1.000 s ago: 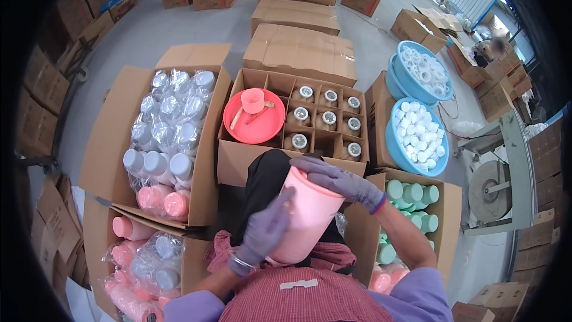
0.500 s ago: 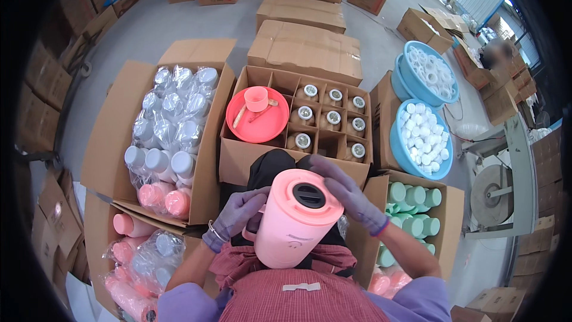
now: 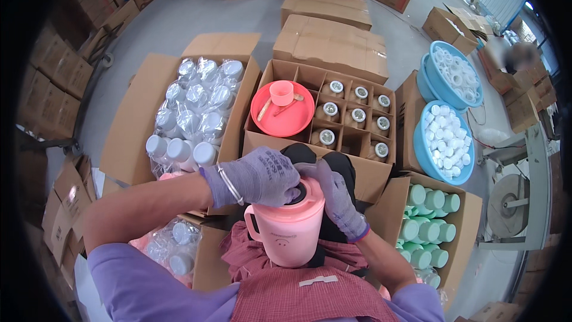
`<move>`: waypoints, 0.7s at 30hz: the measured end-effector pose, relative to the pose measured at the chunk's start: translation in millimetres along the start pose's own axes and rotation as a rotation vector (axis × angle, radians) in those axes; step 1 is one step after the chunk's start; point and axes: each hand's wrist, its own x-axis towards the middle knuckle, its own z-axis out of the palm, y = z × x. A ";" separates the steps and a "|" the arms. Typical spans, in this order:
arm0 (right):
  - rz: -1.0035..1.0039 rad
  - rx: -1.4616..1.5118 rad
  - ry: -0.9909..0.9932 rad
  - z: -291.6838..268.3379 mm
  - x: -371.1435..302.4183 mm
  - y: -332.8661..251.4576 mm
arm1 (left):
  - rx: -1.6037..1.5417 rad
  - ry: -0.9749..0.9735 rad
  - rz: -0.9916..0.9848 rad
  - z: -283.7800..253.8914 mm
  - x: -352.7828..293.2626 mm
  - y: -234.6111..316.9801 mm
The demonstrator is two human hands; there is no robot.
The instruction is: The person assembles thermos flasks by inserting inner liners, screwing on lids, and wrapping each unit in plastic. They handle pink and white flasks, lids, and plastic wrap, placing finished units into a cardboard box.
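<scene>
A pink insulated jug with a side handle and a smiling face stands between my thighs, tilted slightly. My left hand, in a purple-grey glove, reaches across its lid from the left, fingers curled on the round black stopper, which they partly hide. Against the right side of the lid, my gloved right hand wraps round the jug's upper rim and steadies it. The jug's handle points left, with no hand on it.
Ahead, a divided carton holds glass liners and a red basin with a pink cup. Bagged white-capped jugs fill the left carton. At right are blue tubs of white caps and rings, and green-lidded containers.
My left hand has left the jug's handle and moved up onto the black stopper. My right hand has closed in against the lid. The jug stands more upright, and the view has shifted left.
</scene>
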 end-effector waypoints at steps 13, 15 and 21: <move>-0.263 -0.769 0.150 -42.6 -1.3 -13.8 | -0.338 0.403 -0.206 49.1 61.8 17.2; 0.166 -0.297 0.204 -60.9 10.4 -9.2 | -0.254 0.383 0.161 54.7 61.4 -3.8; -0.045 0.060 -0.130 -59.3 32.5 22.6 | -0.530 0.480 0.465 97.6 95.4 -45.7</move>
